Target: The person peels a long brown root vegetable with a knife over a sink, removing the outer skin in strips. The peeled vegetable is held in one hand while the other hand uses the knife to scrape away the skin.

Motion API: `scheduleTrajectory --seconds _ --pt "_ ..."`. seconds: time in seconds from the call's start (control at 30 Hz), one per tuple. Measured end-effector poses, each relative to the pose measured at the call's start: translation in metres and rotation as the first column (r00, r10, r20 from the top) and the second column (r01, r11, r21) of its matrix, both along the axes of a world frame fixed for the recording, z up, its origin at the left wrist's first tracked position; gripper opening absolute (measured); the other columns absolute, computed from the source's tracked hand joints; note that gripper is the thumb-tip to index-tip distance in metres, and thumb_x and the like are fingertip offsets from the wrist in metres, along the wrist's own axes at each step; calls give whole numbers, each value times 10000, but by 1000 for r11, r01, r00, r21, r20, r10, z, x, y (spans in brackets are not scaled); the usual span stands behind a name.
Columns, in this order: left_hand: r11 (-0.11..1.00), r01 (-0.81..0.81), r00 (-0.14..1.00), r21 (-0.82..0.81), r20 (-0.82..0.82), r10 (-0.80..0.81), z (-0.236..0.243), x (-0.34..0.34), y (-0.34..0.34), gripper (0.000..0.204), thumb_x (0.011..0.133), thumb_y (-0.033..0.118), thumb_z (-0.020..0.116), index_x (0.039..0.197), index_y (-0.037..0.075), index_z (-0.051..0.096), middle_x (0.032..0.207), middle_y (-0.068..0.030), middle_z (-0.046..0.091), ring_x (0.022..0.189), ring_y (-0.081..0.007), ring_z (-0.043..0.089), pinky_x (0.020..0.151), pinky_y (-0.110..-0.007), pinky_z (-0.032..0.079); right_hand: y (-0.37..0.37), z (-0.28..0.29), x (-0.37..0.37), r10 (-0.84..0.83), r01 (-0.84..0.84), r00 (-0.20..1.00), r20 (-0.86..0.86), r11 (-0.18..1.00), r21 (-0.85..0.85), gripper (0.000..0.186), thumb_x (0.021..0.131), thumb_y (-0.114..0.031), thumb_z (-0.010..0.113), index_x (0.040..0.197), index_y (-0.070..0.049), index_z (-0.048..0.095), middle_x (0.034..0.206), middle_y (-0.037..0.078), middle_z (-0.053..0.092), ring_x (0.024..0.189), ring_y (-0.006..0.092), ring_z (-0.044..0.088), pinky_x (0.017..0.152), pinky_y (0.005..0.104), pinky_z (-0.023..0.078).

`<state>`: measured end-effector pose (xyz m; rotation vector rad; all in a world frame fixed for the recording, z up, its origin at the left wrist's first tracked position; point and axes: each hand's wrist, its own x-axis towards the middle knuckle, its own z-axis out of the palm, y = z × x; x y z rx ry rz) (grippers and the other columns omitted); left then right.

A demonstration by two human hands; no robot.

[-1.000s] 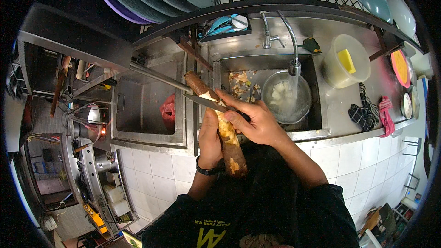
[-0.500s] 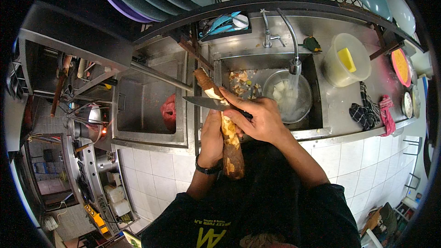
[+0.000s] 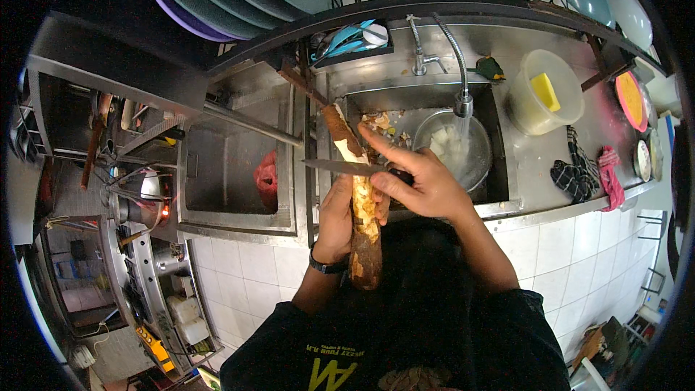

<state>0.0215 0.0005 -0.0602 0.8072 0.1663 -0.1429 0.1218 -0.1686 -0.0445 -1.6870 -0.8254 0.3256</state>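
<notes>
A long brown root (image 3: 360, 206) is held up in front of the person, to the left of the bowl (image 3: 483, 166) and nearer the body. Its long axis runs away from the person, leaning a little left: the far end points past the bowl's left side, and the thicker near end points back at the dark shirt (image 3: 434, 297). The middle of the root is stripped to pale, yellowish flesh, while both ends keep most of their brown skin.

The left hand (image 3: 335, 210) has its grip closed round the middle of the root, thumb on one side and fingertips showing on the other. The right hand (image 3: 431, 185), just on the near-left side of the bowl, has its grip pinching the dark handle of a knife (image 3: 344, 167). The blade lies crosswise over the root, its tip pointing left, away from the bowl. The right index finger stretches toward the root's upper part; I cannot tell whether it touches.

White pieces (image 3: 441, 137) sit in the bowl, under water running from the tap (image 3: 464, 106). Peel scraps (image 3: 380, 122) lie left of the bowl in the same sink (image 3: 498, 181). Right of the bowl, on the metal worktop (image 3: 534, 163), are a pale tub (image 3: 523, 122), a checked cloth (image 3: 574, 177) and a pink cloth (image 3: 609, 177).
</notes>
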Motion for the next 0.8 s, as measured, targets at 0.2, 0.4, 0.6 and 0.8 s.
scheduleTrajectory --seconds 0.2,0.4,0.6,0.8 --pt "995 -27 999 101 -15 29 -3 0 -5 505 1141 442 284 1101 15 551 850 -103 593 717 -190 607 645 -330 531 2 -5 -3 -83 101 977 197 991 -84 554 968 -369 697 1478 -190 578 797 192 702 559 311 657 575 362 510" --pt "991 5 999 133 -50 2 0 2 -10 538 1138 477 277 1041 34 567 840 -87 596 694 -167 595 636 -311 523 8 -11 -4 -178 208 960 217 970 -127 472 963 -466 675 1380 -244 673 634 148 673 508 296 642 530 397 515" --pt "994 -26 999 110 -29 30 -6 4 -12 530 1131 498 296 1092 39 559 842 -62 562 683 -154 574 609 -292 502 18 -23 -4 -148 155 982 -116 986 62 298 1037 -302 653 1170 -53 747 651 46 688 526 88 598 524 286 476" --pt "999 -28 999 -42 15 29 6 5 -16 510 1132 484 303 1186 34 539 824 -50 508 627 -150 526 572 -292 478 20 -42 2 -3 131 942 -334 923 362 356 1099 -307 554 945 -12 681 699 -2 647 582 65 564 529 260 457"
